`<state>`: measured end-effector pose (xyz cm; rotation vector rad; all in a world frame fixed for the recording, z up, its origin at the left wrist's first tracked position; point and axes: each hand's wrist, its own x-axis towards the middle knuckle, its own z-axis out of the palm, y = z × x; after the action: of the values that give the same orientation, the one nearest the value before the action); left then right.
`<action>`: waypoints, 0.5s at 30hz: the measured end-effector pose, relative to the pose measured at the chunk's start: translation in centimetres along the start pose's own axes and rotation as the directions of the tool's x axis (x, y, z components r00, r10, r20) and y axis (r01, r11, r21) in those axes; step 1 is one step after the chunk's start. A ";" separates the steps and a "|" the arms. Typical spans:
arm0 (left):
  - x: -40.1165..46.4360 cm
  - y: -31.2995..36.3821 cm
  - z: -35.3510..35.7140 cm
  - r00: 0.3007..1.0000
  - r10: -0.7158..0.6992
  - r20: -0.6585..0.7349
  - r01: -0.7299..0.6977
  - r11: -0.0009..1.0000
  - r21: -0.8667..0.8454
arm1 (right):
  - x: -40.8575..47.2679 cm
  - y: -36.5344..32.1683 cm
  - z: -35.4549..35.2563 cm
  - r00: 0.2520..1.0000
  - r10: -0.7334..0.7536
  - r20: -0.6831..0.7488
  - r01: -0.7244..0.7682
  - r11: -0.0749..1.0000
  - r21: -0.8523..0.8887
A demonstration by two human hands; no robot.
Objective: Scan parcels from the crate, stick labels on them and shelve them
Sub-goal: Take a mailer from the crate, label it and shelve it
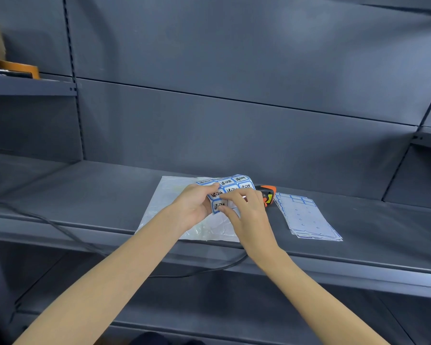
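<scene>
1. Blue-edged label sheet (228, 189) curls in my left hand (193, 205), its fingers gripping it above the parcel (164, 210) on the grey shelf (85, 195).
2. My right hand (246, 210) pinches one label at the sheet's lower edge, apparently peeling it.
3. Scanner (268, 192) lies just beside, near spent sheets (309, 217).
4. Judged: scanning looks done; sticking and shelving remain. No crate is in view.
</scene>
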<state>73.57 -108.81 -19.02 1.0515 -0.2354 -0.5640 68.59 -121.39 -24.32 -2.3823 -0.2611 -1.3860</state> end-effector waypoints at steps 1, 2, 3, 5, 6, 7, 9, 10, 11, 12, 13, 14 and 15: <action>-0.1 0.1 0.0 1.000 -0.009 0.017 0.009 1.000 -0.002 | 0.0 0.0 0.0 1.000 -0.012 0.002 0.012 1.000 0.011; -0.1 0.1 0.0 0.999 -0.016 0.038 0.016 1.000 -0.007 | 0.0 0.1 0.0 0.999 -0.030 0.012 0.030 0.999 0.021; -0.2 0.2 0.1 0.998 -0.021 0.057 0.022 1.000 -0.015 | 0.0 0.1 0.0 0.998 -0.060 0.027 0.059 0.998 0.024; -0.4 0.4 0.2 0.997 -0.028 0.074 0.030 0.999 -0.029 | 0.0 0.2 -0.1 0.989 -0.136 0.050 0.136 0.991 0.014; -0.5 0.5 0.2 0.997 -0.032 0.074 0.034 0.999 -0.036 | 0.0 0.3 -0.1 0.985 -0.162 0.058 0.162 0.987 0.008; -0.5 0.5 0.2 0.997 -0.035 0.071 0.038 0.999 -0.038 | 0.0 0.3 -0.2 0.982 -0.180 0.062 0.180 0.984 0.003; -0.4 0.6 0.2 0.997 -0.046 0.062 0.049 0.998 -0.036 | 0.0 0.4 -0.4 0.977 -0.205 0.060 0.205 0.979 0.006; -0.4 0.7 0.2 0.997 -0.054 0.057 0.056 0.998 -0.039 | 0.0 0.4 -0.5 0.975 -0.213 0.057 0.213 0.977 0.015; -0.4 0.7 0.3 0.997 -0.061 0.051 0.063 0.997 -0.042 | 0.0 0.4 -0.5 0.975 -0.216 0.056 0.215 0.976 0.026; -0.3 0.7 0.3 0.997 -0.064 0.041 0.066 0.997 -0.047 | -0.1 0.4 -0.5 0.975 -0.214 0.058 0.212 0.976 0.039; -0.3 0.7 0.4 0.997 -0.064 0.033 0.066 0.996 -0.053 | -0.2 0.4 -0.6 0.976 -0.210 0.062 0.207 0.977 0.053; -0.3 0.7 0.4 0.998 -0.063 0.024 0.064 0.996 -0.058 | -0.3 0.4 -0.6 0.977 -0.203 0.066 0.199 0.978 0.067; -0.3 0.8 0.4 0.998 -0.062 0.017 0.063 0.996 -0.061 | -0.3 0.3 -0.7 0.978 -0.196 0.069 0.190 0.979 0.077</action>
<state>73.37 -108.67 -18.12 0.9977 -0.1976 -0.6322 68.00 -121.95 -24.36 -2.4072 -0.5663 -1.3444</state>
